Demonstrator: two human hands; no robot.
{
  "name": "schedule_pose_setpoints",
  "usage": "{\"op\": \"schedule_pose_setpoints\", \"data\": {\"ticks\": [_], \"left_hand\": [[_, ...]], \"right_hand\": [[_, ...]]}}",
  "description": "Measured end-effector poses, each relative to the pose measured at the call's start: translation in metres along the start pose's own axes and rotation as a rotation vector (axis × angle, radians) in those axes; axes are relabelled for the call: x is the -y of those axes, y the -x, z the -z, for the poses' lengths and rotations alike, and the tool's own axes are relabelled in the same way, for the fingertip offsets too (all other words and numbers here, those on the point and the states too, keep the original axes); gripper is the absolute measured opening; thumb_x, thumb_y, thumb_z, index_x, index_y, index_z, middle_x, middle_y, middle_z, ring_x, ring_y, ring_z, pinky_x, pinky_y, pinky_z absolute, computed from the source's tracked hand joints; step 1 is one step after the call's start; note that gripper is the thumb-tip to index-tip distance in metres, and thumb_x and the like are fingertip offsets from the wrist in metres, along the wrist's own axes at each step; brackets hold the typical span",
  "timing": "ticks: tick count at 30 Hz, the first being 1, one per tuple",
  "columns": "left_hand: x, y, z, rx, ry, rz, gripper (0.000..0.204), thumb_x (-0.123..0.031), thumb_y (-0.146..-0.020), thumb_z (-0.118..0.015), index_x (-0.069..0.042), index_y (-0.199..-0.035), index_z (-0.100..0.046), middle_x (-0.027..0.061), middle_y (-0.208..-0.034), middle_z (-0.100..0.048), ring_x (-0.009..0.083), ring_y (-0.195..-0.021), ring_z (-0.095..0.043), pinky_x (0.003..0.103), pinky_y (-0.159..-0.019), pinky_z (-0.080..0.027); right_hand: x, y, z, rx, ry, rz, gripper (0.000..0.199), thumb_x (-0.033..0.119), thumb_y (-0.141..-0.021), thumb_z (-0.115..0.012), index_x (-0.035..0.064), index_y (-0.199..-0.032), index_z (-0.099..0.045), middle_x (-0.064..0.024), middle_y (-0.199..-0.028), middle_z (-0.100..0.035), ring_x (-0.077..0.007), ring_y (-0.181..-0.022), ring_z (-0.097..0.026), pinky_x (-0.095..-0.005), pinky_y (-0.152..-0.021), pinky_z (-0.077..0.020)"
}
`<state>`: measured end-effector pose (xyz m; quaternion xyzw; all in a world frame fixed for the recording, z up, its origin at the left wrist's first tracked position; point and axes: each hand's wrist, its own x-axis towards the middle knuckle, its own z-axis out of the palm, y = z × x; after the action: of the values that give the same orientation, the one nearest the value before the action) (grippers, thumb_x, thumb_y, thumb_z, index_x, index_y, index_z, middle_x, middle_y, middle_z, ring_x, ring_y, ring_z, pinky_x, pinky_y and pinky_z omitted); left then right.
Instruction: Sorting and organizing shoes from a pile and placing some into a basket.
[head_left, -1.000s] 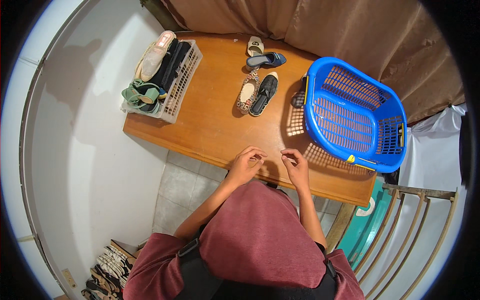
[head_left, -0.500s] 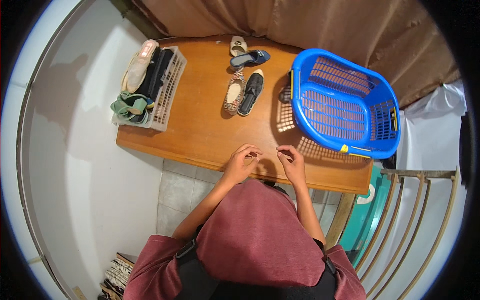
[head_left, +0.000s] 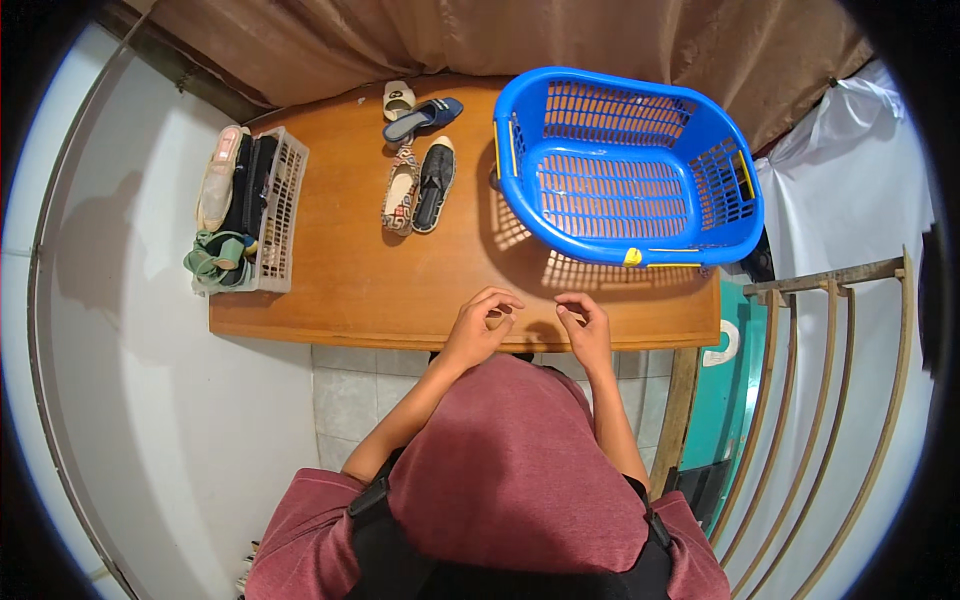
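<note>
My left hand (head_left: 484,326) and my right hand (head_left: 585,322) hover over the front edge of the wooden table, a gap between them. Both have loosely curved fingers, open, with nothing in them. Beyond my left hand lie a black flat shoe (head_left: 434,186) with a pale toe and a patterned flat shoe (head_left: 399,197), side by side. Farther back are a blue slip-on sandal (head_left: 424,118) and a white slipper (head_left: 398,98), which the blue one partly overlaps. A big blue plastic basket (head_left: 622,250) stands beyond my right hand, its visible inside holding nothing.
At the table's (head_left: 340,270) left end, a white perforated basket (head_left: 283,210) holds several shoes, with a green strappy pair (head_left: 217,258) at its near end. A brown curtain (head_left: 420,40) hangs behind. Wooden rails (head_left: 835,370) stand at the right, a white wall at the left.
My view has turned to the right, so the table, shoes and baskets appear shifted left. Both hands keep nearly the same pose, and nothing has been picked up.
</note>
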<state>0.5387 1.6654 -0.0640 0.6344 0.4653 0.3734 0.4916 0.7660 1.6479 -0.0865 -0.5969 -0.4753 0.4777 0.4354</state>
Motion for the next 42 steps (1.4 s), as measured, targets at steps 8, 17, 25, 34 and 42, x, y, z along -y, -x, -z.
{"op": "schedule_pose_setpoints", "data": {"ticks": [8,17,25,34,42], "left_hand": [[-0.009,-0.003,-0.018,0.07,-0.012,0.077,0.018,-0.002,-0.095,-0.063,-0.002,-0.111,-0.071,0.007,-0.119,-0.065,0.0183,-0.107,-0.067,0.032,-0.09,-0.058],[0.0,0.0,0.006,0.0,-0.026,0.048,0.016,-0.002,-0.094,-0.064,-0.001,-0.109,-0.071,0.0076,-0.114,-0.066,0.0193,-0.105,-0.067,0.032,-0.09,-0.056],[0.019,0.007,0.097,-0.186,0.01,0.04,0.015,-0.001,-0.094,-0.065,0.0,-0.109,-0.069,0.0094,-0.115,-0.066,0.0188,-0.102,-0.067,0.031,-0.092,-0.055],[0.054,0.021,0.278,-0.457,-0.036,0.013,0.017,0.002,-0.094,-0.065,0.0,-0.11,-0.068,0.0092,-0.118,-0.063,0.0174,-0.105,-0.066,0.03,-0.091,-0.055],[0.059,-0.002,0.453,-0.847,-0.489,-0.123,0.02,-0.002,-0.09,-0.069,-0.002,-0.11,-0.07,0.0163,-0.126,-0.059,0.0339,-0.117,-0.061,0.041,-0.099,-0.052]], "right_hand": [[-0.002,-0.003,0.019,-0.009,0.012,0.01,0.015,0.006,-0.095,-0.068,0.0004,-0.108,-0.071,-0.008,-0.104,-0.071,-0.0182,-0.099,-0.069,-0.0316,-0.09,-0.0526],[0.007,-0.016,-0.01,0.057,0.03,0.026,0.015,0.007,-0.095,-0.069,0.0003,-0.109,-0.072,-0.0082,-0.105,-0.072,-0.0175,-0.1,-0.068,-0.0314,-0.089,-0.0526],[0.033,-0.045,-0.09,0.145,0.012,0.065,0.014,0.005,-0.095,-0.068,-0.0004,-0.108,-0.071,-0.0073,-0.107,-0.071,-0.0159,-0.098,-0.069,-0.0295,-0.088,-0.0544],[0.08,-0.087,-0.238,0.262,0.06,0.111,0.016,0.008,-0.097,-0.068,0.0032,-0.112,-0.071,-0.0035,-0.103,-0.071,-0.0149,-0.099,-0.068,-0.0311,-0.088,-0.0559],[0.133,-0.138,-0.378,0.447,0.032,0.16,0.015,0.007,-0.098,-0.067,-0.0011,-0.11,-0.07,-0.0059,-0.109,-0.069,-0.0152,-0.097,-0.068,-0.0297,-0.085,-0.0561]]}}
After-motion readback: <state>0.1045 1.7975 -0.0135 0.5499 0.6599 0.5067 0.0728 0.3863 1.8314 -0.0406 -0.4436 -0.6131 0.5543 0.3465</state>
